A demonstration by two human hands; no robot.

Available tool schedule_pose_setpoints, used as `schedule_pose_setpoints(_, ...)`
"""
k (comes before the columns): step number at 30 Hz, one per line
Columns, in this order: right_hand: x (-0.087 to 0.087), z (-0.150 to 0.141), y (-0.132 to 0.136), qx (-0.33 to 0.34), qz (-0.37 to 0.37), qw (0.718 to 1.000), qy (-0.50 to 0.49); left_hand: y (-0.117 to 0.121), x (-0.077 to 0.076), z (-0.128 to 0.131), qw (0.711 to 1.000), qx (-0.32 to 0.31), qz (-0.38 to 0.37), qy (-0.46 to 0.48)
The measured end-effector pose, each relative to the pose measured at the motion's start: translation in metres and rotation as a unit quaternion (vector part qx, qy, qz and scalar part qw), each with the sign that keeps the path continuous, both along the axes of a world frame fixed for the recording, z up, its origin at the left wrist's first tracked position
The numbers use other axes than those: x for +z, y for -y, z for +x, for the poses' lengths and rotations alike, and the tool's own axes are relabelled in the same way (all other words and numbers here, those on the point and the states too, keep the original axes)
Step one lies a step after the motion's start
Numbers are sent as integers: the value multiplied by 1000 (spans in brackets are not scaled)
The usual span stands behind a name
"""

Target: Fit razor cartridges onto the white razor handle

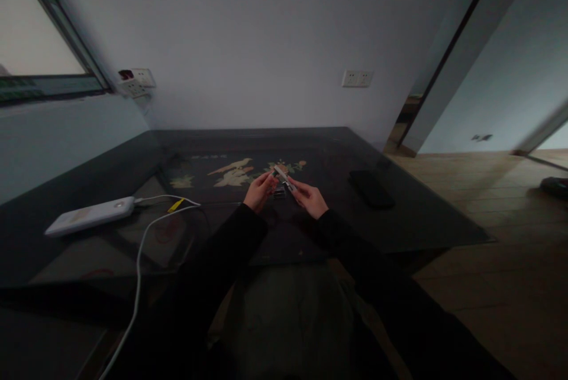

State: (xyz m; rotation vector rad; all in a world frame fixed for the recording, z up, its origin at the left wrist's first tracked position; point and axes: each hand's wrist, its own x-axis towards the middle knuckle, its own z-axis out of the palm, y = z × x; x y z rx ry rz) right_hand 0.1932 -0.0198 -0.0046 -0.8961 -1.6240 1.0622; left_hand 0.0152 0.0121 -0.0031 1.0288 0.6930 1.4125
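Both hands meet over the middle of the dark table. In my right hand point(311, 199), closed fingers grip the near end of a slim pale object with metal parts point(282, 174), too small and dim to name. It slants up and away to the left. My left hand point(261, 190) is closed at its far left side, fingertips curled in; whether it holds this object or another small piece, I cannot make out. Just below, between the hands, lies a small shiny item point(279, 193), partly hidden by the left fingers.
The dark glossy tabletop point(346, 149) bears a bird-and-flower picture. A black phone-like slab point(371, 189) lies to the right. On the left is a white power bank point(91, 216), its white cable point(141, 250) running off the front edge. A wall with sockets point(357, 79) stands behind.
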Motion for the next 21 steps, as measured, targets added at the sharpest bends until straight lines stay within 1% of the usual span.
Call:
schedule_pose_setpoints(4, -1, 1, -1, -24, 15, 1000, 13, 0, 0, 0, 1000, -6, 1, -3)
schedule_pose_setpoints(8, 0, 1, 0, -24, 25, 999, 22, 0, 0, 0, 1000, -6, 6, -5)
schedule_pose_setpoints(13, 2, 0, 3, 6, 17, 1000, 13, 0, 0, 0, 1000, 5, 16, -1)
schedule_pose_setpoints(21, -3, 1, 3, 73, -6, 997, -20, -1, 1, -2, 1000, 14, 14, 4)
